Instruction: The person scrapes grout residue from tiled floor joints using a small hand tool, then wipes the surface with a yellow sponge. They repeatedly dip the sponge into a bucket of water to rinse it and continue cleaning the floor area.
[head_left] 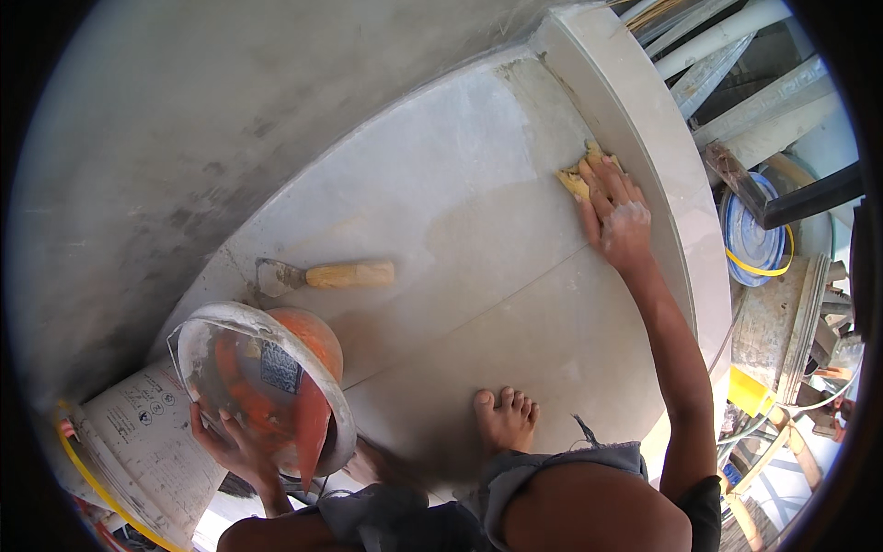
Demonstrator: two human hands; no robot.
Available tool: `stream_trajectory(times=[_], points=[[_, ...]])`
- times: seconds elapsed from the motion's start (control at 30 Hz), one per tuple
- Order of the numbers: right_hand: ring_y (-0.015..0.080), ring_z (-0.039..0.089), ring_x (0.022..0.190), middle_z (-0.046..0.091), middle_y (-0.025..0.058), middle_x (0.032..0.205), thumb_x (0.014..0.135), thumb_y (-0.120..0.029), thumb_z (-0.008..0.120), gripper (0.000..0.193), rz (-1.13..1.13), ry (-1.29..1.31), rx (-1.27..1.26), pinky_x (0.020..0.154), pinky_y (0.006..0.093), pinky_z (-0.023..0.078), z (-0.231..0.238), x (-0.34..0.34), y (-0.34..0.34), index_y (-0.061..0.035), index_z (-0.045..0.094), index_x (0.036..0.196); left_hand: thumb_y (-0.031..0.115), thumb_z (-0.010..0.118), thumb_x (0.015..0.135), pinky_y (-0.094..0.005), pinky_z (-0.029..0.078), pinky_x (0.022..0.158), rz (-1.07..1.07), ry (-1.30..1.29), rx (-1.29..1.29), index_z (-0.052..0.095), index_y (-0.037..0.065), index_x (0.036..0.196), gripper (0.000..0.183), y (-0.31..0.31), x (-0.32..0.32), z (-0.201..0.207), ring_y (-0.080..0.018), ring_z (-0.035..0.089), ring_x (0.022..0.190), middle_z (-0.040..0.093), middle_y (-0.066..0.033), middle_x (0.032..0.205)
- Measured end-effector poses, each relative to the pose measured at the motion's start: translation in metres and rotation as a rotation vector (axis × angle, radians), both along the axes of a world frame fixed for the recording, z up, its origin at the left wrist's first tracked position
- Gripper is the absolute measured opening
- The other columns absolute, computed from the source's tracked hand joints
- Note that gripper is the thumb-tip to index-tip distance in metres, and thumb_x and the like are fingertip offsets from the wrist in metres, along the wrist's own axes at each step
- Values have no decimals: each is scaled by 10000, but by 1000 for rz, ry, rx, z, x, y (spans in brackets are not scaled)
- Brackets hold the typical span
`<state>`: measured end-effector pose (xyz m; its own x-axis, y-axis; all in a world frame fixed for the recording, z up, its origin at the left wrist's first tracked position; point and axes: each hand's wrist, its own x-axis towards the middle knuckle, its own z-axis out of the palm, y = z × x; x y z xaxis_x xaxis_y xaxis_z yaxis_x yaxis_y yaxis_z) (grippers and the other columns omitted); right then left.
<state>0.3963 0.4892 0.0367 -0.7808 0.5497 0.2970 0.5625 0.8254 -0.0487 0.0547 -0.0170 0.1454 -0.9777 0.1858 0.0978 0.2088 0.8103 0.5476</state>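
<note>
My right hand (622, 217) presses a yellow sponge (574, 184) onto the grey tiled surface (478, 304), close beside the raised tiled edge on the right. Its fingers are bent over the sponge. At the lower left, my left hand (241, 453) grips the near side of an orange bucket (313, 333) that leans to one side. Pale dried residue coats the bucket's rim, and a wire handle hangs on its left. Part of my left hand's hold is hard to make out. Beyond the bucket lies a scraper (324, 275) with a wooden handle and a dirty metal blade.
A grey plastered wall (202, 120) rises along the left. A large white bucket (152, 432) stands at the lower left. My bare foot (507, 419) rests on the tiles. Past the raised edge (635, 101) are pipes (722, 37), a blue lid (752, 230) and clutter.
</note>
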Motion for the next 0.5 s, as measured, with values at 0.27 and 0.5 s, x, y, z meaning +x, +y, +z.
stream_trajectory(times=[0.27, 0.5], points=[[348, 670, 1231, 700, 121, 1302, 906, -156, 750, 379, 62, 148, 93, 1009, 450, 555, -12, -46, 41, -70, 765, 1275, 289, 596, 1087, -483, 358, 1245, -9, 62, -71, 405, 1, 1573, 596, -1, -5, -6, -360, 439, 1498, 440, -217, 1608], [329, 685, 1224, 710, 78, 1307, 986, -260, 698, 334, 30, 145, 101, 964, 417, 580, -17, -88, 75, -146, 761, 1293, 296, 610, 1078, -485, 369, 1229, -56, -11, 78, 396, 7, 1583, 620, 4, -3, -4, -370, 467, 1472, 442, -222, 1602]])
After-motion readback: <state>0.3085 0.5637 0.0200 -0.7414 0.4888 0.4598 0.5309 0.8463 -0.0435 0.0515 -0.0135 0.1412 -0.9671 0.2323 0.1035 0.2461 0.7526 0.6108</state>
